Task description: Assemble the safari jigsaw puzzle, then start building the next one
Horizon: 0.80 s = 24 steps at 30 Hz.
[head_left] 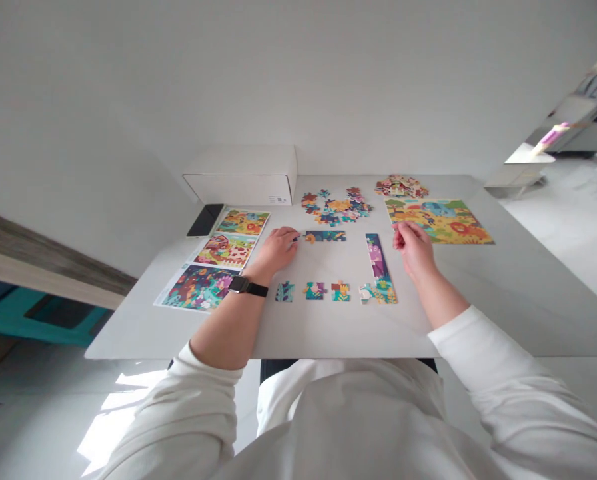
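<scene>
The joined strip of blue puzzle pieces (pixel 325 236) lies flat on the white table (pixel 478 287), its left end at my left hand (pixel 277 249); my fingertips touch that end, fingers curled loosely, nothing lifted. My right hand (pixel 412 245) hovers well right of it, just beside the vertical purple strip (pixel 377 259), fingers half closed; whether they pinch a piece, I cannot tell. Loose pieces (pixel 336 206) sit just beyond the strip; four separate pieces lie nearer me.

White table (pixel 478 293), puzzle pieces (pixel 336 207), picture cards (pixel 226 252), box (pixel 241 177)
</scene>
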Each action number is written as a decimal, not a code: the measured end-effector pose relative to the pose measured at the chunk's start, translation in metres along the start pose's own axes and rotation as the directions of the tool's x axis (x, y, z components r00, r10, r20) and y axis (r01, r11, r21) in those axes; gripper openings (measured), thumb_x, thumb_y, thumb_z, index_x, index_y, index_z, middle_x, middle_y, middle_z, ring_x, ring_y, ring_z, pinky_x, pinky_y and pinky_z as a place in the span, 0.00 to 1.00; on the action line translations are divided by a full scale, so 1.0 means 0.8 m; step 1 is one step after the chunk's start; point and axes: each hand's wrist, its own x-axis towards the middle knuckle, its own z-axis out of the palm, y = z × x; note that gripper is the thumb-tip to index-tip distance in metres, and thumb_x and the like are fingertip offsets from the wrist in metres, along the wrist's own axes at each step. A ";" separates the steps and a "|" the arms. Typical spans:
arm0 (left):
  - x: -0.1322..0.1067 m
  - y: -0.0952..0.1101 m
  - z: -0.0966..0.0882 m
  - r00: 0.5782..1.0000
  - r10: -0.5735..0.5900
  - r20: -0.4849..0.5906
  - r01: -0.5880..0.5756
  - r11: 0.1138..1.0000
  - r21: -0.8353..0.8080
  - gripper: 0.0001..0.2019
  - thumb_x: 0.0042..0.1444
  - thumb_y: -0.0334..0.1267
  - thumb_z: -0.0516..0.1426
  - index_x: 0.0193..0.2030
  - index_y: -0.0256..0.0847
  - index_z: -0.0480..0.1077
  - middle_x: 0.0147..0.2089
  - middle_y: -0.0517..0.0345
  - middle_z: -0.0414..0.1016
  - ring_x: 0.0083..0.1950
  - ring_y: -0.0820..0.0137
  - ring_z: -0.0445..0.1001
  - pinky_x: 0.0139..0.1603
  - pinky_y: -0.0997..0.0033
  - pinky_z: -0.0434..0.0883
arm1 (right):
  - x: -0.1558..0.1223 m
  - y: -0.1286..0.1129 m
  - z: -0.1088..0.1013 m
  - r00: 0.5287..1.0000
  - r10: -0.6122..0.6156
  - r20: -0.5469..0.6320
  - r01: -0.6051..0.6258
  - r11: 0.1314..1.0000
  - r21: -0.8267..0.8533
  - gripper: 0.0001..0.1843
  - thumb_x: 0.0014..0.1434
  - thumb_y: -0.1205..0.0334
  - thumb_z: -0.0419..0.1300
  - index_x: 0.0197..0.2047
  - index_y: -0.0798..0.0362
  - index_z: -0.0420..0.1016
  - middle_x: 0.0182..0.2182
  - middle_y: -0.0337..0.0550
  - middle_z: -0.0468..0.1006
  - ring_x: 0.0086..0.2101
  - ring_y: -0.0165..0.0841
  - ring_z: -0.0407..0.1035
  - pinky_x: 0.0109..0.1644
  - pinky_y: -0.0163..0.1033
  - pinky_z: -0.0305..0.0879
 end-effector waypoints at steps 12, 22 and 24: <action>0.007 0.016 0.008 0.983 0.126 0.135 -0.124 0.992 -0.028 0.23 0.75 0.45 0.52 0.69 0.45 0.78 0.72 0.47 0.77 0.74 0.55 0.73 0.79 0.47 0.65 | 0.051 0.021 -0.003 0.850 -0.167 0.500 0.488 0.608 -0.626 0.15 0.68 0.64 0.58 0.49 0.49 0.87 0.49 0.49 0.87 0.50 0.43 0.78 0.61 0.51 0.73; 0.004 0.023 0.010 0.967 0.194 0.164 -0.186 0.981 -0.061 0.24 0.74 0.50 0.55 0.70 0.47 0.77 0.72 0.49 0.78 0.75 0.55 0.72 0.81 0.46 0.62 | 0.041 0.049 0.046 0.555 -0.006 0.832 0.771 0.381 -0.511 0.29 0.65 0.75 0.57 0.61 0.43 0.87 0.61 0.45 0.85 0.61 0.46 0.73 0.70 0.56 0.64; 0.003 0.024 0.011 0.965 0.199 0.174 -0.190 0.980 -0.063 0.25 0.74 0.50 0.55 0.71 0.48 0.76 0.72 0.50 0.77 0.75 0.55 0.71 0.81 0.46 0.62 | 0.039 0.049 0.044 0.551 -0.008 0.834 0.774 0.380 -0.507 0.30 0.64 0.75 0.57 0.61 0.42 0.87 0.60 0.44 0.85 0.60 0.46 0.74 0.70 0.55 0.64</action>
